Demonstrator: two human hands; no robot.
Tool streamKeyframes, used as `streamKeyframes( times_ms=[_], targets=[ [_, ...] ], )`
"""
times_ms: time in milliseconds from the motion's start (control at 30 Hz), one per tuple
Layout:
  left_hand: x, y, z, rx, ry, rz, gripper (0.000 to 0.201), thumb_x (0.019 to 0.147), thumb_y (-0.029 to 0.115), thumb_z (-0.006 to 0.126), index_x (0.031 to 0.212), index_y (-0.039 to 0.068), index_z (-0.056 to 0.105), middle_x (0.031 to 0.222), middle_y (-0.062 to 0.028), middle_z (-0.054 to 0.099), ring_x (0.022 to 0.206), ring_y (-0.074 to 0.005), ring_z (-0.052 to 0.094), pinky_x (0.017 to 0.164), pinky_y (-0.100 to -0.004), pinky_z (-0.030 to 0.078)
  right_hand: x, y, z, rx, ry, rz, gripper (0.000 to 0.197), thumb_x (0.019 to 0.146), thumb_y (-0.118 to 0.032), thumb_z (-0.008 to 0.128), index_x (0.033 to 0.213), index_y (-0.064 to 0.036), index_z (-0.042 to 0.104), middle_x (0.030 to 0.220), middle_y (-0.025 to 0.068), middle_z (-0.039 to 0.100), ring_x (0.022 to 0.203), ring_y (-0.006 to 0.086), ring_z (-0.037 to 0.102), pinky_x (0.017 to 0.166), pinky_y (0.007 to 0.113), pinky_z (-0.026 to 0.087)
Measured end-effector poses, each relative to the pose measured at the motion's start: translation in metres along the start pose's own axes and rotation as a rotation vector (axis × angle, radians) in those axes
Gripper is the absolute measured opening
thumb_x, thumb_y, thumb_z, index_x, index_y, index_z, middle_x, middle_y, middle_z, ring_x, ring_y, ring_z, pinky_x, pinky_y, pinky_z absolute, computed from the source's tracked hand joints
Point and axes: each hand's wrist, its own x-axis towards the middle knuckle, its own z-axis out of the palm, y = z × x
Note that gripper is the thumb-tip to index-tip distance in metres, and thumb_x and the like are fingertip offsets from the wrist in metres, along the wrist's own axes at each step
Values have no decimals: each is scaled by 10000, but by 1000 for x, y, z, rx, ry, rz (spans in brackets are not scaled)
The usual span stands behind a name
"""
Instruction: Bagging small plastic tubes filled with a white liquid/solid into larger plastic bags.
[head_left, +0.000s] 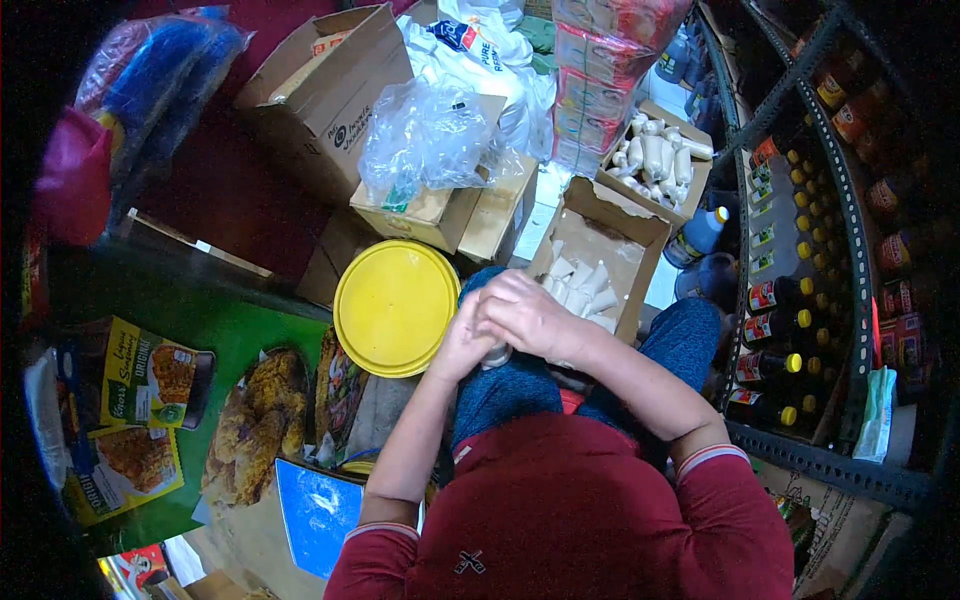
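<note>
My left hand [462,338] and my right hand [525,312] are pressed together above my left knee, fingers closed and overlapping. Below them peeks out a small pale, shiny thing [497,355]; its kind is hidden by the fingers. Just beyond my right hand lies an open cardboard box [640,245] with small white wrapped packets [580,287] in it. Close to my left hand stands a tub with a round yellow lid [396,308].
Farther back sits a carton of plump white packets [660,160]. Clear plastic bags [425,140] lie on cardboard boxes [425,215]. A metal rack [850,250] with dark bottles [775,327] stands on the right. Blue-capped-style jugs aside, a blue bottle [697,237] stands before it.
</note>
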Motion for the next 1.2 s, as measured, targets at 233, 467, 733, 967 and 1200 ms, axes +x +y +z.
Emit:
streamKeyframes(
  times_ms=[233, 467, 733, 967, 1200],
  targets=[
    [-27, -24, 16, -30, 13, -118, 1020, 609, 195, 879, 1402, 26, 259, 1309, -128, 460, 1219, -249, 458, 1030, -377, 364, 51, -28, -33, -56, -53, -119, 109, 860, -184, 625, 823, -95, 574, 667, 37, 548, 651, 229, 546, 759, 357, 416],
    [-6, 15, 11, -97, 141, 23, 856, 674, 108, 805, 1369, 20, 313, 1221, -123, 498, 1131, -235, 506, 973, -381, 408, 94, -63, -95, -263, 56, -84, 125, 863, -179, 636, 852, -60, 597, 759, 92, 623, 700, 276, 608, 698, 376, 479],
    [2, 36, 8, -120, 308, 64, 646, 706, -42, 691, 1308, -17, 457, 1090, -128, 628, 994, -181, 609, 909, -320, 466, 113, -85, -127, -352, 160, -76, 138, 872, -160, 635, 863, -33, 581, 791, 113, 614, 753, 307, 597, 696, 377, 471],
    [-17, 34, -27, 301, 86, 85, 659, 711, -37, 603, 1347, 41, 448, 1330, -157, 507, 1254, -258, 470, 1057, -382, 356, 82, -84, -100, -237, 148, 108, 116, 878, -158, 616, 885, -45, 594, 805, 119, 591, 751, 303, 572, 672, 394, 464],
    [-37, 11, -32, -139, -77, -228, 795, 708, 82, 710, 1412, 28, 345, 1454, -160, 371, 1370, -254, 318, 1127, -382, 236, 18, -36, -20, -65, -51, 267, 183, 905, -231, 563, 861, -53, 556, 727, 169, 581, 698, 368, 587, 652, 451, 455]
  ],
)
